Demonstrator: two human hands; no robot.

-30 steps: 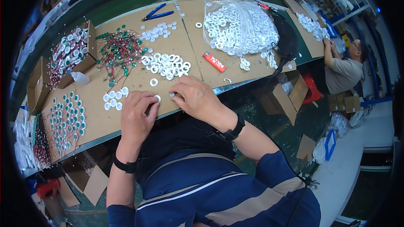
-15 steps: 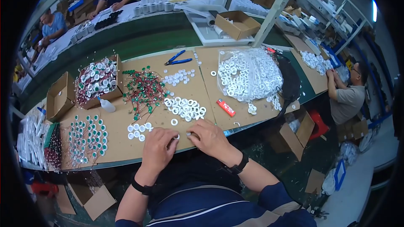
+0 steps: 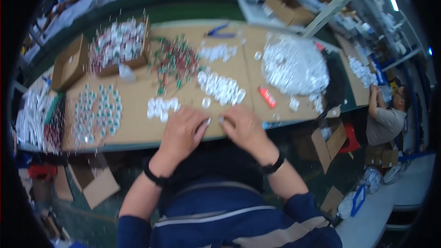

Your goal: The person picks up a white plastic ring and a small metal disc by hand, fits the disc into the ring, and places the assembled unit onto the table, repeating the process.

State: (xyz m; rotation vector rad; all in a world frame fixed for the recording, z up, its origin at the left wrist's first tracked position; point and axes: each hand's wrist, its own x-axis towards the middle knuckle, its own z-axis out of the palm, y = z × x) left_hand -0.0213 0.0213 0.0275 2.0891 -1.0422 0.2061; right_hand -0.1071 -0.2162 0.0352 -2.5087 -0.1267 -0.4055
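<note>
My left hand [image 3: 183,132] and my right hand [image 3: 243,126] meet at the near edge of the cardboard-covered table [image 3: 138,131], fingertips almost touching. Each pinches a small white ring; the picture is blurred, so the rings show only as white specks at the fingertips. One loose white ring [image 3: 206,103] lies just beyond my hands. Behind it lies a spread of white rings [image 3: 221,88], and a smaller cluster of rings [image 3: 161,107] sits to the left. Both wrists wear dark bands.
A clear bag of white rings [image 3: 295,64] lies far right, a red object [image 3: 267,97] near it. Red-and-green parts [image 3: 177,59], a filled cardboard box [image 3: 117,46], rows of green-white pieces [image 3: 94,110] and blue pliers [image 3: 220,30] are further off. Another person [image 3: 386,119] works at right.
The view has shifted and blurred as my head moved. My hands stay together at the table's near edge, still pinching the small white rings.
</note>
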